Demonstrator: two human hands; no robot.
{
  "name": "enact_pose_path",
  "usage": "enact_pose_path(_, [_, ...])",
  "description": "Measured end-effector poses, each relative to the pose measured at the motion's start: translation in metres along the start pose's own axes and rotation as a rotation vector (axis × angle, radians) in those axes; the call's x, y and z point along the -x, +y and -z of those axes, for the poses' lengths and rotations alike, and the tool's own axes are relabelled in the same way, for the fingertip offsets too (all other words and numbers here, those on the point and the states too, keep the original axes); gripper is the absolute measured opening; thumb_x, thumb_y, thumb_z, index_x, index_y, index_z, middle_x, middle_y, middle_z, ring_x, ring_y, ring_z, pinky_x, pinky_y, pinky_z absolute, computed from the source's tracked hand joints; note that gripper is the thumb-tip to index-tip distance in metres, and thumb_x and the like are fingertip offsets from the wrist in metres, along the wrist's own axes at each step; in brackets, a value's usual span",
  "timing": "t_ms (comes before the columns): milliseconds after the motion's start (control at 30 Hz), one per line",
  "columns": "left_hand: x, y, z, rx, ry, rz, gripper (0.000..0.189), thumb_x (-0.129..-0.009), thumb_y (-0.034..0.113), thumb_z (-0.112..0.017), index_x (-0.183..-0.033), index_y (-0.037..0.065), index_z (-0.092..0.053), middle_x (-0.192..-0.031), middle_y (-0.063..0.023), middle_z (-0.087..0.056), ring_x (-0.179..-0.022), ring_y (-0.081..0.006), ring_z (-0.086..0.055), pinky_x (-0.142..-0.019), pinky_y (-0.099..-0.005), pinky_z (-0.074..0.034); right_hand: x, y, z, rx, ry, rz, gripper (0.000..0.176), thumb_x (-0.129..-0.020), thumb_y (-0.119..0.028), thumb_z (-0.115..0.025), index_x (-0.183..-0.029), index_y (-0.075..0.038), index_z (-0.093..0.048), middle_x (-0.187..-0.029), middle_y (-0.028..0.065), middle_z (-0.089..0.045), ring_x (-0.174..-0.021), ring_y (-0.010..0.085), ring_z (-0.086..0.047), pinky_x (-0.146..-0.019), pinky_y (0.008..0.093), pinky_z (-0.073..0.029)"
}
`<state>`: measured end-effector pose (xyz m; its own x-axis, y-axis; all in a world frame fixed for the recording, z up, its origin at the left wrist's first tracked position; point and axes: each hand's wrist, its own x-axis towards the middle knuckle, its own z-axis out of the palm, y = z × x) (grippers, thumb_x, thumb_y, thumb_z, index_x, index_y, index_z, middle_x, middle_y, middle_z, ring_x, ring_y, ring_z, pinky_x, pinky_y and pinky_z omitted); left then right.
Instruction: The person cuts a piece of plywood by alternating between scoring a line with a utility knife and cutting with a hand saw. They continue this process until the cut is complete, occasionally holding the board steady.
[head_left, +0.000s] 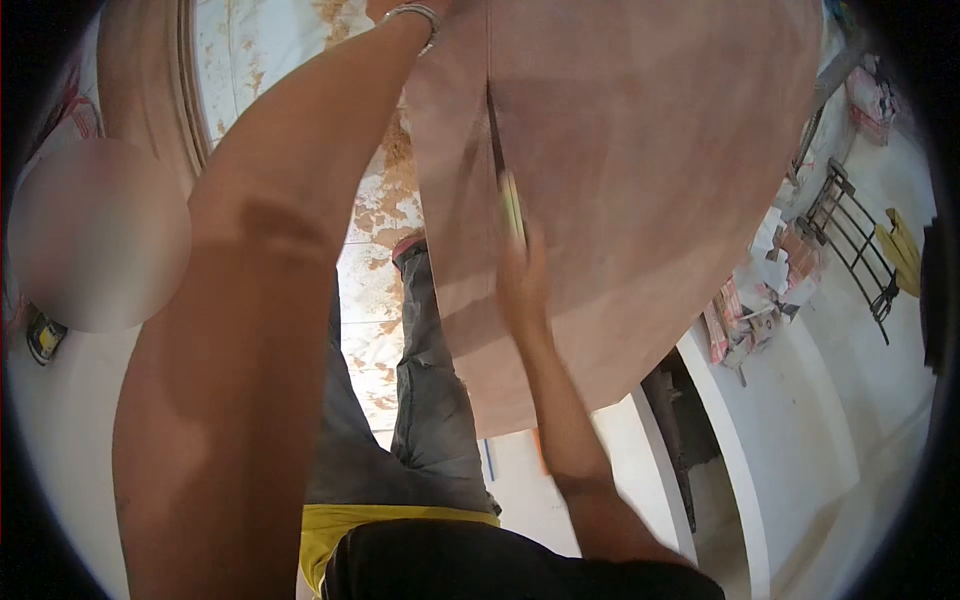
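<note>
A large reddish-brown wooden sheet (640, 180) fills the middle of the head view. My right hand (524, 275) is closed around the pale handle of a handsaw (510, 205), whose dark narrow blade points away from me and shows almost edge-on. The blade meets the sheet along a thin straight line that runs up to the top edge of the view. My left arm reaches far forward, with a bracelet at the wrist. Only a bit of my left hand (385, 8) shows by the sheet's far left part; its fingers are out of view.
White floor tiles (375, 290) with brown stains lie left of the sheet, beside my leg. Curved brown boards (145, 70) stand at the upper left. To the right are torn packets (745, 310), a black metal rack (850, 235) and a yellow cloth (900, 250).
</note>
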<state>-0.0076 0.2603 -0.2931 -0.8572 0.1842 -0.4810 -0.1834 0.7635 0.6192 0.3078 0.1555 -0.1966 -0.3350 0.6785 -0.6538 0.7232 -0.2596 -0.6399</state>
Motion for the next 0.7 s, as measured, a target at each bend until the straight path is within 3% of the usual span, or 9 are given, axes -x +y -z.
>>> enact_pose_path(100, [-0.016,-0.002,-0.005,-0.019,0.041,-0.059,0.064,-0.101,0.049,-0.036,-0.128,-0.007,-0.052,-0.124,-0.0315,-0.06,-0.117,-0.0456,-0.057,-0.099,-0.0479,-0.045,-0.113,-0.041,-0.048,-0.02,0.131,0.238,0.031,-0.102,-0.03,-0.048,-0.098,0.001,-0.052,-0.072,0.0087,-0.052,-0.068,0.0191,-0.05,-0.064,0.0381,-0.044])
enact_pose_path(200, [-0.009,-0.013,-0.008,-0.033,0.1,-0.076,0.064,-0.101,0.049,-0.036,-0.127,-0.006,-0.053,-0.123,-0.0306,-0.061,-0.117,-0.0453,-0.057,-0.099,-0.0481,-0.044,-0.107,-0.032,-0.04,-0.008,0.067,0.145,0.03,-0.102,-0.029,-0.05,-0.1,0.002,-0.051,-0.082,0.0243,-0.059,-0.08,0.0345,-0.06,-0.074,0.0436,-0.045])
enact_pose_path(300, [-0.004,-0.003,-0.01,0.035,0.107,-0.108,0.063,-0.101,0.049,-0.035,-0.127,-0.006,-0.053,-0.123,-0.0304,-0.061,-0.117,-0.0455,-0.057,-0.1,-0.0483,-0.044,0.009,0.008,0.007,0.097,0.006,0.159,0.035,-0.102,-0.026,-0.046,-0.12,0.003,-0.053,-0.105,0.0226,-0.061,-0.094,0.0304,-0.061,-0.082,0.0394,-0.047])
enact_pose_path(367, [-0.011,-0.01,-0.006,0.004,0.044,-0.06,0.063,-0.101,0.049,-0.035,-0.127,-0.005,-0.053,-0.123,-0.0301,-0.061,-0.117,-0.0452,-0.057,-0.1,-0.0482,-0.044,0.087,-0.001,0.045,0.12,-0.087,-0.286,0.036,-0.102,-0.025,-0.046,-0.125,0.002,-0.054,-0.114,0.0202,-0.063,-0.101,0.0265,-0.063,-0.086,0.0385,-0.049])
enact_pose_path(467, [-0.013,-0.011,-0.007,-0.016,0.047,-0.045,0.063,-0.101,0.05,-0.034,-0.128,-0.005,-0.053,-0.124,-0.0303,-0.06,-0.118,-0.045,-0.056,-0.1,-0.0478,-0.044,0.084,0.016,0.031,0.111,0.035,0.055,0.035,-0.102,-0.024,-0.046,-0.124,0.001,-0.054,-0.112,0.0183,-0.065,-0.097,0.0253,-0.064,-0.082,0.0391,-0.05])
enact_pose_path(567, [-0.003,-0.007,-0.003,-0.015,0.067,-0.072,0.063,-0.101,0.049,-0.035,-0.127,-0.004,-0.054,-0.122,-0.0305,-0.061,-0.117,-0.0452,-0.057,-0.1,-0.0479,-0.044,-0.069,0.003,-0.034,0.088,0.107,0.114,0.031,-0.101,-0.029,-0.049,-0.108,0.002,-0.054,-0.089,0.0192,-0.061,-0.084,0.0283,-0.057,-0.079,0.0401,-0.046])
enact_pose_path(600, [-0.003,-0.012,-0.006,-0.041,0.06,-0.078,0.062,-0.101,0.049,-0.035,-0.126,-0.004,-0.055,-0.121,-0.0305,-0.062,-0.116,-0.0454,-0.058,-0.1,-0.0482,-0.044,-0.102,-0.023,-0.046,-0.03,0.11,0.299,0.035,-0.102,-0.033,-0.048,-0.101,0.001,-0.052,-0.08,0.0201,-0.057,-0.075,0.0297,-0.055,-0.071,0.0417,-0.044])
enact_pose_path(633, [-0.013,-0.015,-0.011,-0.06,0.066,-0.102,0.062,-0.101,0.049,-0.034,-0.125,-0.004,-0.056,-0.12,-0.0305,-0.062,-0.115,-0.0456,-0.058,-0.1,-0.0484,-0.045,-0.13,-0.037,-0.054,0.045,0.161,0.254,0.037,-0.102,-0.035,-0.047,-0.099,0.002,-0.051,-0.076,0.0201,-0.056,-0.069,0.0301,-0.054,-0.067,0.0423,-0.044])
enact_pose_path(700, [-0.016,-0.016,-0.01,-0.083,0.081,-0.084,0.062,-0.101,0.049,-0.034,-0.124,-0.004,-0.057,-0.118,-0.0305,-0.063,-0.114,-0.046,-0.059,-0.099,-0.0489,-0.045,-0.138,-0.049,-0.052,0.096,0.114,0.218,0.039,-0.103,-0.036,-0.045,-0.102,0.003,-0.05,-0.08,0.0235,-0.059,-0.075,0.0367,-0.059,-0.07,0.0454,-0.046])
